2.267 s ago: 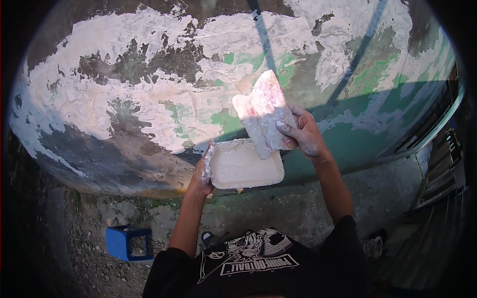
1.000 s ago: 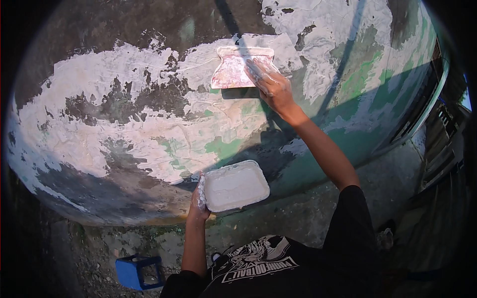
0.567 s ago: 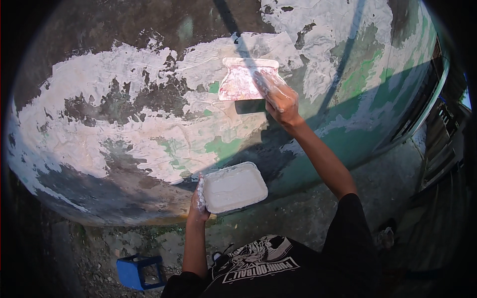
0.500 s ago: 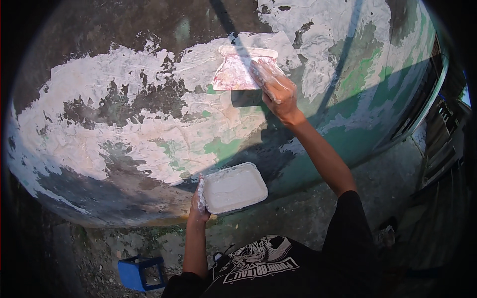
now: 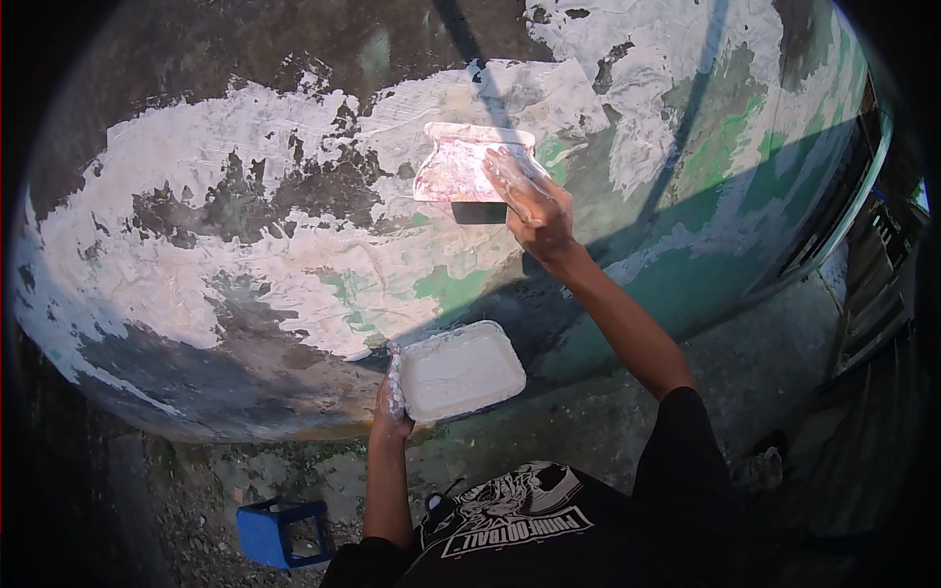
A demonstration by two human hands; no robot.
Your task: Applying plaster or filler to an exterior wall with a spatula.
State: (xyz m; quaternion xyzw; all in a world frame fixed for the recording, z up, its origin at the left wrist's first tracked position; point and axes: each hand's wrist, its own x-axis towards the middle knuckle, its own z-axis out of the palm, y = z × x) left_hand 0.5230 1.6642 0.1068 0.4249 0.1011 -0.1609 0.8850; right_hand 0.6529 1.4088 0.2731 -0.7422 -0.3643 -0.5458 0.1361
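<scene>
My right hand (image 5: 529, 196) grips a wide, flat putty scraper (image 5: 453, 169), pale with pinkish smears, and its fingers lie along its face. The scraper is against or very close to the wall (image 5: 451, 286), in the sunlit patch; contact at its far edge cannot be made out. White filler covers much of the wall in ragged patches over green and dark grey. Lower down, my left hand (image 5: 392, 404) holds a white rectangular tub (image 5: 466, 372) by its left side. White paste lies inside the tub, and white smears coat both hands.
A blue plastic stool (image 5: 284, 534) stands on the rough ground at the lower left. Dark slatted boards (image 5: 872, 323) run along the right side. Shadow falls across the lower part of the wall.
My right hand has drawn the scraper down the wall toward me. Fresh white filler shows above it. The tub in my left hand stays nearly where it was.
</scene>
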